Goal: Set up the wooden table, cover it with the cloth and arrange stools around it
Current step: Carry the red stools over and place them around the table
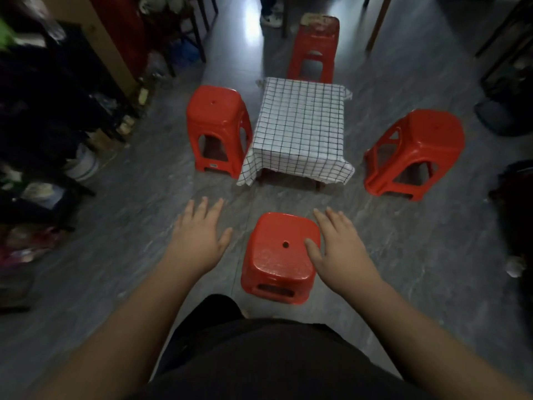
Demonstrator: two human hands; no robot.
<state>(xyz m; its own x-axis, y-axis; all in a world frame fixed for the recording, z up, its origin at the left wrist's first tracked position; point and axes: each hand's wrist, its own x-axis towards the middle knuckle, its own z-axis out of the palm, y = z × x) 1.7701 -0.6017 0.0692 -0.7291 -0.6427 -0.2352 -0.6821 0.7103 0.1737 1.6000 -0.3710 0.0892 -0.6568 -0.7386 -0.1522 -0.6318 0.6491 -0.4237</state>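
Note:
A low wooden table stands mid-floor under a white cloth with a black grid; only its dark legs show below the hem. Red plastic stools stand around it: one on the left, one on the right, one behind it, and a near one in front of me. My left hand hovers left of the near stool with fingers spread, holding nothing. My right hand lies over the stool's right edge, fingers straight, thumb on the seat.
Dark cluttered shelves and a white bucket line the left wall. Dark bags sit at the right edge. Wooden furniture legs and a person's shoes are at the far end. Grey floor surrounds the table.

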